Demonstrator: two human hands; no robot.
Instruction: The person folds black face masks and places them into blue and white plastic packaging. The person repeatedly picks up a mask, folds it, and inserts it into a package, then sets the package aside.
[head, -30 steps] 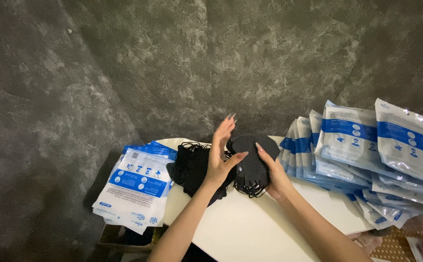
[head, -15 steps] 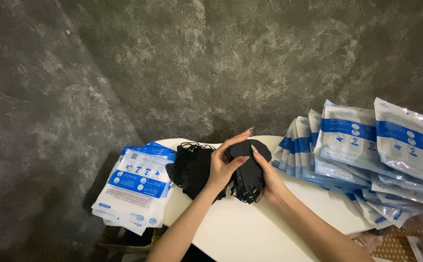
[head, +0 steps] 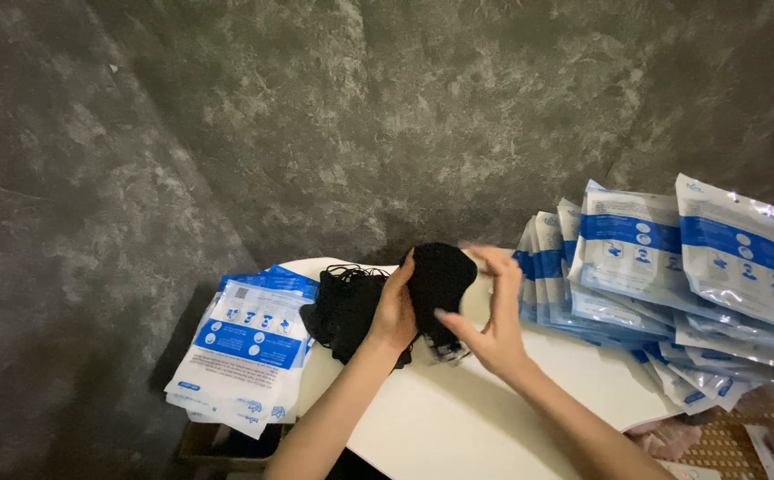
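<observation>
Two hands gather a stack of black fabric face masks [head: 440,284] over the far edge of a white counter [head: 458,427].

Head view: the left hand [head: 393,313] has its fingers curled shut around the near side of the stack, holding it upright just above the counter. The right hand [head: 492,322], just right of the stack, is blurred, with fingers spread loosely open; whether they touch the masks I cannot tell. Left of the stack, touching it, lies a loose heap of black masks with tangled ear loops [head: 344,307], not yet gathered. Further left sits a pile of flat blue-and-white plastic pouches [head: 247,351]. Right of the stack, a fanned row of filled blue-and-white pouches [head: 671,267] leans along the counter, seemingly already packed.
</observation>
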